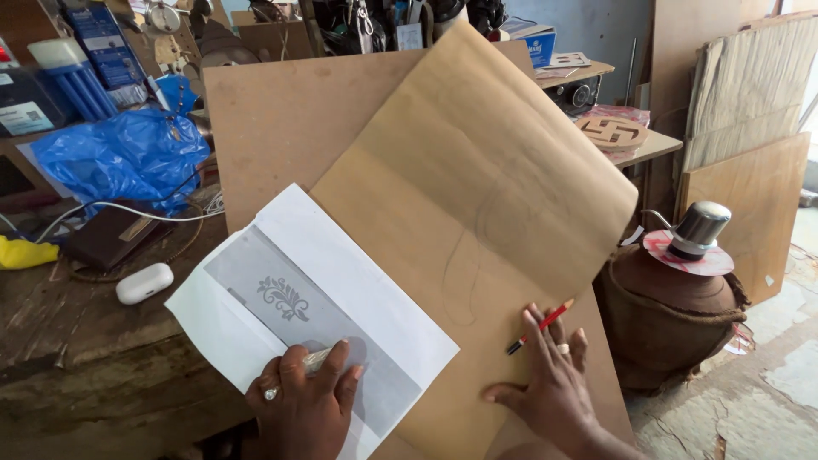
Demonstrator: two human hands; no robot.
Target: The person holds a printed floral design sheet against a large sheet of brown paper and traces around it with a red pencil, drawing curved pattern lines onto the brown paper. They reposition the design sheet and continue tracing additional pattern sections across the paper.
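A large brown sheet of paper (477,196) lies slanted over a brown board (281,119). On its left lies a white sheet (358,285) with a grey printed strip bearing a leaf ornament (284,297). My left hand (305,402) presses on the lower end of that white sheet, with a small pale object under its fingers. My right hand (550,388) rests flat on the brown sheet with its fingers spread and holds a red pencil (540,326) between two fingers. Faint pencil curves show on the brown sheet.
A worn wooden bench (77,332) on the left carries a white earbud case (144,283), a dark wallet (111,236), a blue plastic bag (123,153) and a white cable. A brown clay pot (673,315) with a metal cup stands on the right. Plywood boards (750,170) lean behind.
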